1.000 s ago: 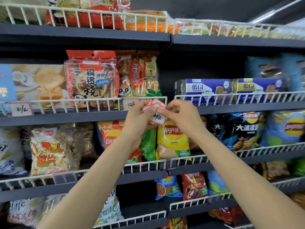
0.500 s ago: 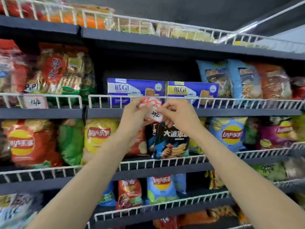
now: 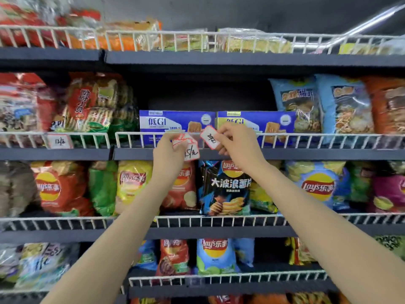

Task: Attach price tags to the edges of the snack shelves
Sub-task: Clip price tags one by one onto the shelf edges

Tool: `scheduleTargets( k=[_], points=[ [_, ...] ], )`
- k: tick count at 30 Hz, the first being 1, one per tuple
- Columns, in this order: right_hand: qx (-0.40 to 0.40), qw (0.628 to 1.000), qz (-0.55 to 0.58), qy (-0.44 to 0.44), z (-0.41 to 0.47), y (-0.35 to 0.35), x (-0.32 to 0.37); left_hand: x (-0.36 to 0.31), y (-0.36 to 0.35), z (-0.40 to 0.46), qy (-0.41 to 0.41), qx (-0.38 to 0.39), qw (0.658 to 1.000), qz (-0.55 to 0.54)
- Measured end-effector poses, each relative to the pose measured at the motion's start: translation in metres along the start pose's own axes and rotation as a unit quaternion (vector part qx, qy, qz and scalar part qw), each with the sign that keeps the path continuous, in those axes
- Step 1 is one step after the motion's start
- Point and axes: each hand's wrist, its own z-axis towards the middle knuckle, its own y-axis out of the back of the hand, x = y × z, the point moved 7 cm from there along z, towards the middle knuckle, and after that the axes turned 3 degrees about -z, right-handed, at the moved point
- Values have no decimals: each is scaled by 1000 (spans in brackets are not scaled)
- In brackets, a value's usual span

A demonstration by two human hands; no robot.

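Head view: blue biscuit boxes [image 3: 177, 122] behind white wire rail [image 3: 306, 140], hands [image 3: 236, 143] alongside.

bright even light | edges motion-blurred | wide-angle bowing | centre sharp

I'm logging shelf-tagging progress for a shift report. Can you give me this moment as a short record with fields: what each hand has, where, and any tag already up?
left hand: left hand grips a small stack of red-bordered tags
right hand: right hand pinches a single tag, tilted, apart from the stack
position: both hands in front of the white wire rail, before the blue biscuit boxes
tag already up: handwritten tag on the rail section to the left
single tag attached: not yet
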Motion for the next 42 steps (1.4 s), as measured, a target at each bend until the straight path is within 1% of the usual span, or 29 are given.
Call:
scheduleTargets(
  k=[3,4,6,9,12,19,22,26,32,35,38,40,42],
  points=[
    [-41,994,-99,20,8,2,1,6,-6,-2,34,53,998,19],
    [-49,993,-109,22,9,2,4,6,-9,-3,34,78,996,18],
    [-55,993,-105,25,12,2,8,7,-11,-4,45,102,994,-6],
    [-50,993,-98,42,16,-2,14,11,-8,-2,44,105,993,-6],
    [-63,989,-115,73,18,-6,22,10,-7,-3,16,116,993,13],
    [-94,982,-118,117,18,-17,36,17,3,-1,-25,127,990,56],
    [-81,982,-122,118,22,-23,38,18,7,0,-47,137,985,89],
    [-65,978,-160,116,24,-28,43,24,11,4,-41,162,983,76],
    [-47,968,-219,115,25,-35,48,29,11,7,-40,169,983,61],
    [-32,956,-268,112,21,-39,41,31,11,10,-38,172,982,64],
    [-57,949,-291,103,16,-38,35,30,11,10,-34,174,983,55],
    [-74,940,-313,112,14,-40,35,29,11,9,-33,176,982,53],
    [-76,939,-313,121,12,-42,35,29,12,8,-30,177,982,53]
  ],
)
